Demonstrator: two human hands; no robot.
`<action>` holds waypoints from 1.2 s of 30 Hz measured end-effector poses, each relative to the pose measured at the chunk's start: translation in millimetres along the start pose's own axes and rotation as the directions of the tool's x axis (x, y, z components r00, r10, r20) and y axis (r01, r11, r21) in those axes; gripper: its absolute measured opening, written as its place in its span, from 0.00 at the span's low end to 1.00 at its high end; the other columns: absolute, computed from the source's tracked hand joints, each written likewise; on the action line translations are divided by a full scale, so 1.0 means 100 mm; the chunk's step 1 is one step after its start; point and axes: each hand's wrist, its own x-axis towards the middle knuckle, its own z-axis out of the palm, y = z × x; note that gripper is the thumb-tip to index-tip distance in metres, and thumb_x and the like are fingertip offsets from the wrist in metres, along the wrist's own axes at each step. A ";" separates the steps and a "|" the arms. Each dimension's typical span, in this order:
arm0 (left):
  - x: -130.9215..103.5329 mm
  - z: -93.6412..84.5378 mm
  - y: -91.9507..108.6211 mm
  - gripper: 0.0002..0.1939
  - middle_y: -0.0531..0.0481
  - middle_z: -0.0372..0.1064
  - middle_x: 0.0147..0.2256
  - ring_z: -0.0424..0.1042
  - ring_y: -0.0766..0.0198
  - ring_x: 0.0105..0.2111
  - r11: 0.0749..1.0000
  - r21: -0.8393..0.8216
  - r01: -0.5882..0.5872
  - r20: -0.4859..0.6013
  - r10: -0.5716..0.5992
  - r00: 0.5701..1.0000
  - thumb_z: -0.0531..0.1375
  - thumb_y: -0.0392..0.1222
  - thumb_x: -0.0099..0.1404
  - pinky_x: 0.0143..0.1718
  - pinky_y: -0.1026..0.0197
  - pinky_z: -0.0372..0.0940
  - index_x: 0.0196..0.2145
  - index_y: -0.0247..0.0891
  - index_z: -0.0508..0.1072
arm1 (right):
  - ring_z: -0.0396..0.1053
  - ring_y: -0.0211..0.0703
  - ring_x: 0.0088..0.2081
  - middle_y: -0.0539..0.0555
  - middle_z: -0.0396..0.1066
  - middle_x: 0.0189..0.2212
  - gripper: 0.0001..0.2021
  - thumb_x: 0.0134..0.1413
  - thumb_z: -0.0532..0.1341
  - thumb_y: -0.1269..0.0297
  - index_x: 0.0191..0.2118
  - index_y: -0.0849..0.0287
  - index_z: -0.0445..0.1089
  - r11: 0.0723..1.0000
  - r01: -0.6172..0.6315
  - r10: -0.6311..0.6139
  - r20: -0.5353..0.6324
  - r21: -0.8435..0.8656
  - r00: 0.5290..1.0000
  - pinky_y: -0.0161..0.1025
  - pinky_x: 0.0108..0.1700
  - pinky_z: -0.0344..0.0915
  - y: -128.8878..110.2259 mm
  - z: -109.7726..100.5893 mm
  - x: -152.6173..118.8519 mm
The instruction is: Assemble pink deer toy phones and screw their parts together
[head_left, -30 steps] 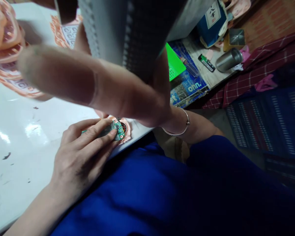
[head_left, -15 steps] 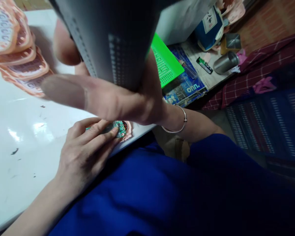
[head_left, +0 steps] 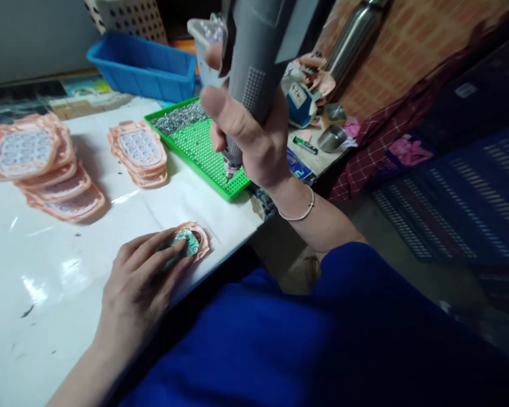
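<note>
My right hand [head_left: 254,135] is wrapped round a grey electric screwdriver [head_left: 254,73], whose tip points down over the near corner of a green perforated tray [head_left: 195,150]. Small metal screws [head_left: 180,118] are heaped at the tray's far end. On the white table, close to its front edge, lies a pink plastic shell [head_left: 203,240] with a green circuit board [head_left: 190,242] in it. The fingers of my left hand [head_left: 142,277] grip this shell and press on the board, hiding its left part.
Two stacks of pink shells, a tall one [head_left: 63,181] and a smaller one [head_left: 139,152], stand left of the tray. Behind are a blue bin [head_left: 148,68] and a white tub [head_left: 201,39]. A metal cup [head_left: 332,138] and a steel bottle [head_left: 356,39] stand at the right.
My right hand has moved away from the camera with the screwdriver, now over the green tray. The view has shifted, showing more of the table's back. My left hand stays on the shell.
</note>
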 end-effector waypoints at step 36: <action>0.09 0.04 0.09 0.13 0.45 0.75 0.50 0.73 0.48 0.48 0.997 0.009 0.079 0.002 -0.079 0.997 0.60 0.43 0.67 0.49 0.39 0.72 0.50 0.52 0.73 | 0.59 0.26 0.20 0.37 0.58 0.17 0.31 0.42 0.64 0.31 0.37 0.53 0.60 0.999 -0.027 0.026 0.040 0.033 0.999 0.32 0.28 0.65 0.53 -0.01 0.04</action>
